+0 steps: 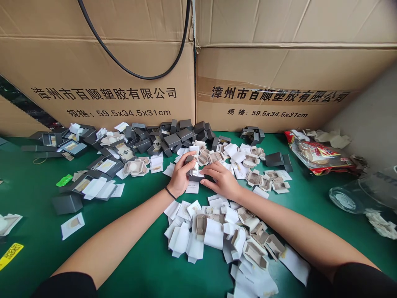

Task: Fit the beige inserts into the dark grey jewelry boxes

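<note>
In the middle of the table, my left hand (180,176) is wrapped around a small dark grey box (196,179) that has crumpled white paper at its top. Opposite it, my right hand (221,180) has its fingers and thumb closed against the right side of the same box. The fingers partly hide the box and what is in it. Beneath it lies a white printed card (192,188). Folded grey-and-white card inserts (214,156) sit just behind my hands, and a spread of white cards and inserts (214,231) lies between my forearms.
Dark grey boxes (173,140) are heaped along the back, against large cardboard cartons (102,62). A black cable (145,77) hangs in front. On the right are a red snack bag (319,153) and a clear plastic cup (362,194). A yellow label (11,254) lies left.
</note>
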Motion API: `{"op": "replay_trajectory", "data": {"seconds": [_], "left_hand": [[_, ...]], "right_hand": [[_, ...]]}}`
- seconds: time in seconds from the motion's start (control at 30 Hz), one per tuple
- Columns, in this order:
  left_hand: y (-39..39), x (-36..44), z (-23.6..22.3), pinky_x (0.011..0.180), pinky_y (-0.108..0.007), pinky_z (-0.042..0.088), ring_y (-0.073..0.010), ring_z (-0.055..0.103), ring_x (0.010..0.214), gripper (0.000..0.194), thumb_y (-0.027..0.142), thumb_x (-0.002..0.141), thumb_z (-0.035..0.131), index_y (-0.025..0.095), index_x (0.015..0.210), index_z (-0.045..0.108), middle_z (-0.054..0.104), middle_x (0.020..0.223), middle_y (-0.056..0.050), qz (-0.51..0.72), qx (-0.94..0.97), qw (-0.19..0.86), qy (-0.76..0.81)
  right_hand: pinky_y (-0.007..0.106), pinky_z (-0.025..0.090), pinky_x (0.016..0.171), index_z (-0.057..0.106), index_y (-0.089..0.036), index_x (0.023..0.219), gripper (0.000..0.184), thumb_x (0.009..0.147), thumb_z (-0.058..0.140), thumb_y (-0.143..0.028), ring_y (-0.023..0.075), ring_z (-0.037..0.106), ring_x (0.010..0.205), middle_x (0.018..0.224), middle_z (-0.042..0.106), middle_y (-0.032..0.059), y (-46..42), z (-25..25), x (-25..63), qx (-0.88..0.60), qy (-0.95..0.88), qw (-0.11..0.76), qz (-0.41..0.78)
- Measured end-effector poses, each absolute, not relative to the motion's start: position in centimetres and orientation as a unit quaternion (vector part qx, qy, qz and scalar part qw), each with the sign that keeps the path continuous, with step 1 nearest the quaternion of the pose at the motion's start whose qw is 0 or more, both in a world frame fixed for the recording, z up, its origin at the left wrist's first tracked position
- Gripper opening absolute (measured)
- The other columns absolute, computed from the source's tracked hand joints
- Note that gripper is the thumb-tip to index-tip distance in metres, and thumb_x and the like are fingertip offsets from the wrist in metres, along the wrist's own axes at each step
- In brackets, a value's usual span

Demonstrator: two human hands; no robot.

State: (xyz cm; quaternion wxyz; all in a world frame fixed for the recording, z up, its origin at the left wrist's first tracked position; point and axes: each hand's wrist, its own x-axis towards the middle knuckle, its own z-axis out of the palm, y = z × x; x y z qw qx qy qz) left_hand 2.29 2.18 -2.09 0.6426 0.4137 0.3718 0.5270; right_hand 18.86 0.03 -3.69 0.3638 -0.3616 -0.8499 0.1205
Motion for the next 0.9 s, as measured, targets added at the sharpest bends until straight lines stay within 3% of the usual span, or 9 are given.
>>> {"op": "replay_trajectory", "data": {"seconds": [0.33,0.63,0.77,0.9], "left_hand": [[2.18,2.23,-1.91,0.063,-0.025,0.038,-0.0131,0.05,0.071,0.036,0.028,0.067,0.065,0.021,0.103,0.06,0.056,0.083,-0.001,0.511,0.416,0.656,0.369],[2.02,2.28,-2.03,0.062,-0.024,0.039,-0.0114,0.049,0.07,0.036,0.028,0.069,0.064,0.022,0.104,0.057,0.053,0.084,0.0,0.501,0.441,0.654,0.355],[1.84,2.14,-2.45,0.071,-0.025,0.041,-0.0145,0.051,0.081,0.036,0.03,0.075,0.06,0.022,0.11,0.052,0.053,0.091,-0.001,0.481,0.543,0.598,0.343],[1.59,1.99,-2.61,0.091,-0.032,0.038,-0.0207,0.049,0.102,0.041,0.031,0.076,0.059,0.02,0.114,0.049,0.052,0.109,-0.005,0.442,0.656,0.509,0.339]], "right_hand": [[0.04,0.045,0.085,0.058,-0.022,0.105,0.023,0.089,0.046,-0.034,0.0218,0.051,0.095,0.105,0.061,0.0079,0.01,-3.74,18.76,-0.336,-0.875,0.325,0.125],[0.038,0.045,0.084,0.06,-0.02,0.097,0.018,0.088,0.048,-0.03,0.0202,0.053,0.093,0.099,0.063,0.0067,0.03,-3.51,18.7,-0.34,-0.855,0.356,0.164],[0.035,0.046,0.076,0.056,-0.02,0.097,0.018,0.085,0.052,-0.033,0.0194,0.054,0.087,0.094,0.062,0.0062,-0.07,-3.35,18.64,-0.4,-0.809,0.382,0.198],[0.033,0.046,0.074,0.052,-0.02,0.097,0.022,0.081,0.058,-0.035,0.02,0.054,0.087,0.095,0.061,0.0067,-0.05,-3.63,18.49,-0.41,-0.804,0.381,0.2]]}}
